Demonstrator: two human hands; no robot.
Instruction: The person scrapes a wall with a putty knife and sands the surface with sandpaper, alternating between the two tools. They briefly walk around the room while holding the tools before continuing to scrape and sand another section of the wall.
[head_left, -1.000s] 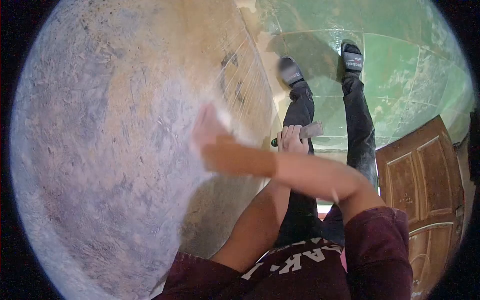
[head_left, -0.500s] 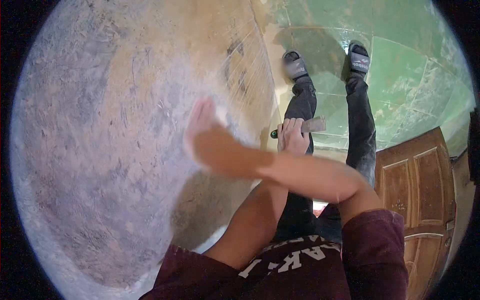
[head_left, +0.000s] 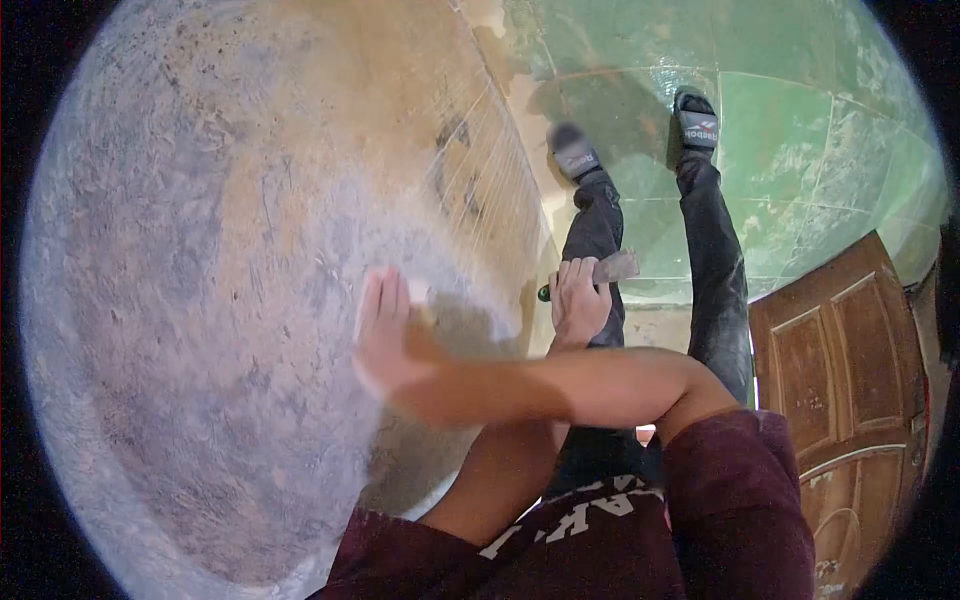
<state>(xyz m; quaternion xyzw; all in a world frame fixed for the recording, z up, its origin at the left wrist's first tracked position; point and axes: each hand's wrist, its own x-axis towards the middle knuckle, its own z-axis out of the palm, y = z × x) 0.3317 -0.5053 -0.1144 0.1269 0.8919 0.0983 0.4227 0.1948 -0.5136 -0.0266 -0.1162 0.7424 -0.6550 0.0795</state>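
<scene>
The right hand (head_left: pixel 385 340), arm crossed over the left, presses flat against the rough wall (head_left: pixel 220 300), fingers (head_left: pixel 372 300) straight, over something pale I cannot identify. The left hand (head_left: pixel 580 300) grips a scraper (head_left: pixel 612 268) near the dark trousers (head_left: pixel 600 230), above the green floor (head_left: pixel 800 150).

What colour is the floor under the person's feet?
Green, with pale worn patches: the floor shows best in the head view.

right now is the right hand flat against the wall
Touching. In the head view the right hand lies with fingers spread on the rough wall, something pale pressed under the fingertips, no gap visible. The left hand grips a scraper, off the wall.
</scene>
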